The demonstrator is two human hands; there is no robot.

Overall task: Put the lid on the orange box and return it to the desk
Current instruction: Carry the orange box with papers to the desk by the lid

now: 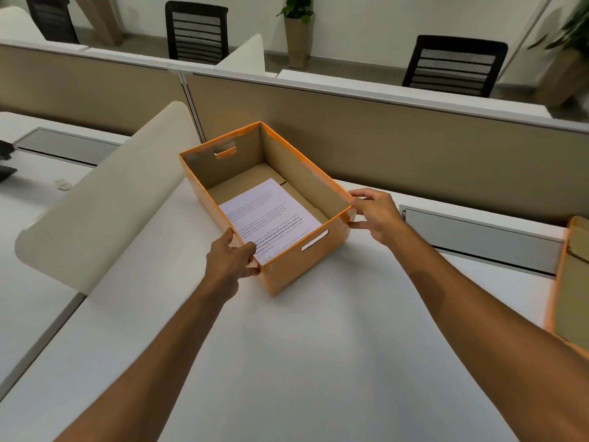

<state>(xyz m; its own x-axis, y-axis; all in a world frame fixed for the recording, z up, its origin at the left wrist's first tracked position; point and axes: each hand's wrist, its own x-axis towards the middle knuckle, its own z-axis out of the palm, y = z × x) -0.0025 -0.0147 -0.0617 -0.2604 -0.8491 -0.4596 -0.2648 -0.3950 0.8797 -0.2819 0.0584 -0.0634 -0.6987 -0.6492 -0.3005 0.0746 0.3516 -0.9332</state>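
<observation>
An orange box (296,266) stands open on the white desk (287,362), turned at an angle, with a printed sheet of paper (271,218) lying on its brown floor. My left hand (231,261) grips the box's near left corner, thumb over the rim. At the near right corner my right hand (374,218) pinches the rim between thumb and fingers. The orange lid (570,291) lies upside down at the desk's right edge, partly cut off by the frame.
A cream curved divider (105,199) rises just left of the box. A tan partition wall (398,145) runs behind it. Grey cable trays (478,237) are set into the desk. Black chairs (455,65) and potted plants stand beyond.
</observation>
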